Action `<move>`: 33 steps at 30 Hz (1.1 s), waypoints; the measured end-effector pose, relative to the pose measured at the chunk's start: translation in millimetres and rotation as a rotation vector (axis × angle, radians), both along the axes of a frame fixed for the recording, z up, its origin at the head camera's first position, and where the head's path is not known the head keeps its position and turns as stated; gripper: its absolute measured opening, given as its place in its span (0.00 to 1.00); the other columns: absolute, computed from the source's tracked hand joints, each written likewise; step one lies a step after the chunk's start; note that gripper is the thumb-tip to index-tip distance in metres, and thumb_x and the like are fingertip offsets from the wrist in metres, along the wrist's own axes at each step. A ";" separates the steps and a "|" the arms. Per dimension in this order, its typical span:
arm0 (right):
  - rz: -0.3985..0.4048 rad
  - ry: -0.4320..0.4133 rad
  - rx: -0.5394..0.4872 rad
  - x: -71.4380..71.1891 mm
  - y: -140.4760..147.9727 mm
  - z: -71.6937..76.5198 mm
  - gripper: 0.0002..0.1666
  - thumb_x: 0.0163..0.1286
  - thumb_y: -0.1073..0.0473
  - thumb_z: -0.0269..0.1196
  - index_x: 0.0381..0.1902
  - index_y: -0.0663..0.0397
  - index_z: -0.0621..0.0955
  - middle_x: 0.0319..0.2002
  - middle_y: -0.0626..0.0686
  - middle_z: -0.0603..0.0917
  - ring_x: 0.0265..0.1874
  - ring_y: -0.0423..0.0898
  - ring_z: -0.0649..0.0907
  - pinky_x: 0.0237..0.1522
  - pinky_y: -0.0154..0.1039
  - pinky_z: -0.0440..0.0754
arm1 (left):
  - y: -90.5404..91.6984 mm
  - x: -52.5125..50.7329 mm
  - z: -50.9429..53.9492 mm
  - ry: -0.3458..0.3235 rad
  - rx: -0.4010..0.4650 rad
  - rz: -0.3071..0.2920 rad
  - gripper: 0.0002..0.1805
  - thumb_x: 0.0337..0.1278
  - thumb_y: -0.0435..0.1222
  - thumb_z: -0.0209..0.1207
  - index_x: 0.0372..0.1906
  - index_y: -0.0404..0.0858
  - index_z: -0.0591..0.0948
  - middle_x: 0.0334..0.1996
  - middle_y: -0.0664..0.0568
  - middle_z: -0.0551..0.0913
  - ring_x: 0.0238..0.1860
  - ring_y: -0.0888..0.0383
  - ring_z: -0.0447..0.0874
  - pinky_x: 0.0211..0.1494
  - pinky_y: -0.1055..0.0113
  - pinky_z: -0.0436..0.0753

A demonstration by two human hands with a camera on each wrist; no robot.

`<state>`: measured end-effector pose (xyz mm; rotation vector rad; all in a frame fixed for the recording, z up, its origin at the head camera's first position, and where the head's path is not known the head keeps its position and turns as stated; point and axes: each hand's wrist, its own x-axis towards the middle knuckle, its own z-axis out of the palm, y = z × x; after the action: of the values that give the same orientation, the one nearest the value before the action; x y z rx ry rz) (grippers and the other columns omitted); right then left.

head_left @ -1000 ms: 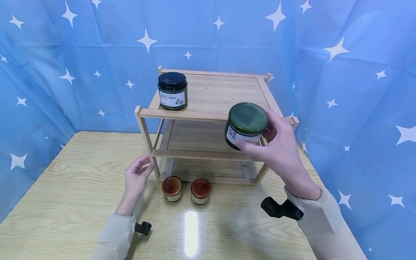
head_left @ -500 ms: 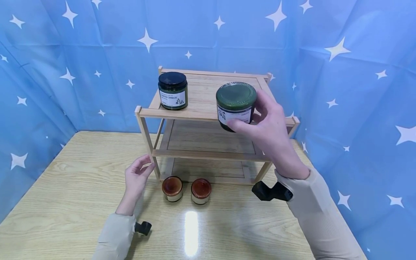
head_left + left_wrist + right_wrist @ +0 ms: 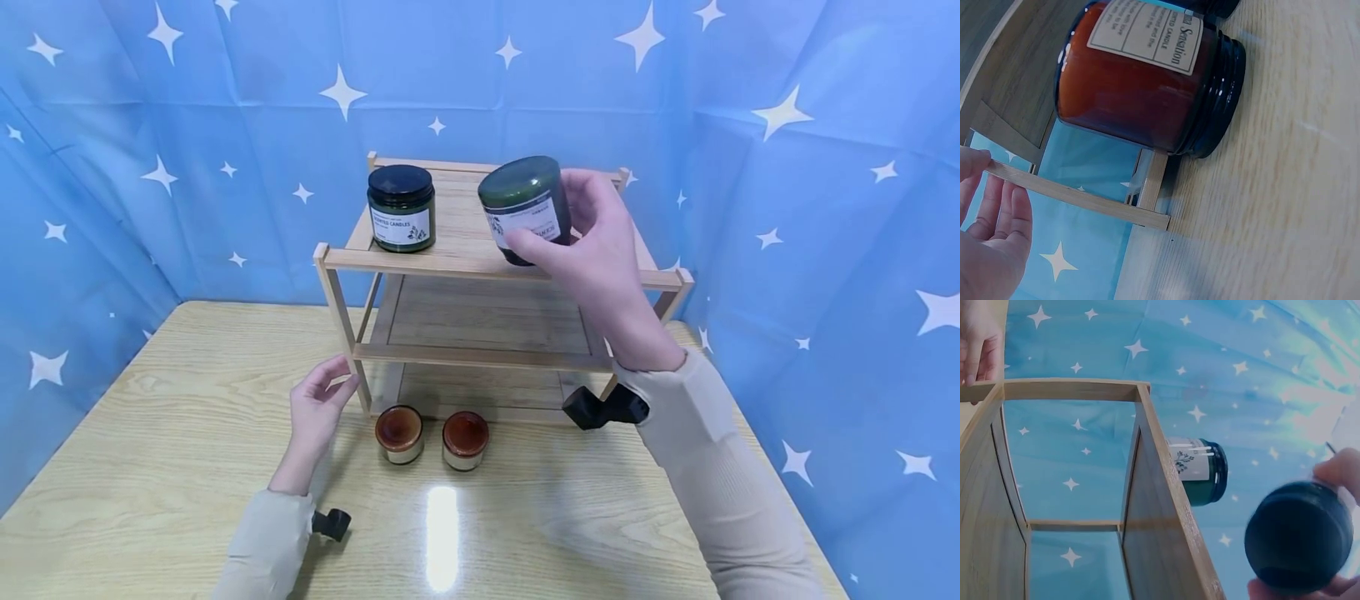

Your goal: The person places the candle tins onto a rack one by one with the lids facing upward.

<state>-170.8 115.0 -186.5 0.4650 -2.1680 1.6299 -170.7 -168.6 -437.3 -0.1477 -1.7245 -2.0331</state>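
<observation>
My right hand [image 3: 603, 250] grips a green jar [image 3: 525, 208] with a white label, tilted and base up, over the front edge of the top shelf. In the right wrist view the dark lid of the held jar [image 3: 1299, 537] faces the camera. A second green jar [image 3: 401, 208] with a black lid stands upright on the top shelf's left. My left hand [image 3: 318, 408] pinches the front left post of the wooden rack [image 3: 483, 357]; the left wrist view shows thumb and fingers on that post [image 3: 1079, 197].
Two amber jars [image 3: 399, 434] [image 3: 465, 440] stand upside down on the table [image 3: 165, 433] in front of the rack's bottom shelf. A blue curtain [image 3: 247, 167] with white stars hangs behind and at both sides.
My right hand has carried the green jar up, leftward and over the top shelf's front edge, and the jar has tilted. My left hand has stayed at the post.
</observation>
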 end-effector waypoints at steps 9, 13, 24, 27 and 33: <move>-0.001 -0.003 0.017 -14.1 -6.0 -0.1 0.30 0.52 0.58 0.71 0.53 0.54 0.74 0.43 0.52 0.78 0.40 0.46 0.78 0.42 0.35 0.76 | -0.3 -0.3 -0.1 0.014 0.002 -0.004 0.20 0.44 0.11 0.55 0.40 0.32 0.82 0.33 0.59 0.84 0.37 0.65 0.81 0.41 0.75 0.83; -0.029 -0.012 0.026 -17.9 -8.7 0.9 0.30 0.51 0.57 0.72 0.52 0.54 0.75 0.41 0.51 0.79 0.40 0.45 0.77 0.42 0.34 0.75 | -0.2 -0.2 -0.1 0.005 0.002 -0.002 0.19 0.44 0.11 0.55 0.41 0.29 0.81 0.33 0.59 0.84 0.38 0.65 0.81 0.42 0.75 0.83; -0.053 -0.020 0.061 -25.4 -16.2 2.9 0.33 0.51 0.57 0.72 0.54 0.54 0.73 0.42 0.54 0.79 0.40 0.46 0.77 0.36 0.33 0.74 | -0.3 -0.7 -0.4 -0.001 -0.002 -0.001 0.17 0.45 0.12 0.56 0.41 0.26 0.80 0.33 0.59 0.84 0.38 0.65 0.81 0.42 0.75 0.83; -0.061 -0.022 0.054 -26.7 -18.4 2.6 0.32 0.49 0.58 0.73 0.51 0.54 0.71 0.40 0.54 0.79 0.39 0.46 0.77 0.34 0.33 0.75 | -0.3 -0.9 -0.6 -0.001 0.006 -0.002 0.17 0.44 0.11 0.55 0.41 0.26 0.80 0.33 0.59 0.84 0.38 0.65 0.81 0.42 0.75 0.83; -0.070 -0.030 0.028 -26.9 -22.0 4.5 0.32 0.48 0.58 0.74 0.50 0.52 0.72 0.42 0.52 0.78 0.42 0.45 0.77 0.36 0.35 0.78 | 0.0 -0.7 -0.5 0.008 0.002 -0.006 0.17 0.45 0.11 0.56 0.42 0.26 0.80 0.33 0.59 0.84 0.38 0.65 0.81 0.42 0.75 0.83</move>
<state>-197.8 93.1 -182.0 0.3703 -2.2060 1.5808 -171.4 -168.7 -437.7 -0.1603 -1.7191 -2.0362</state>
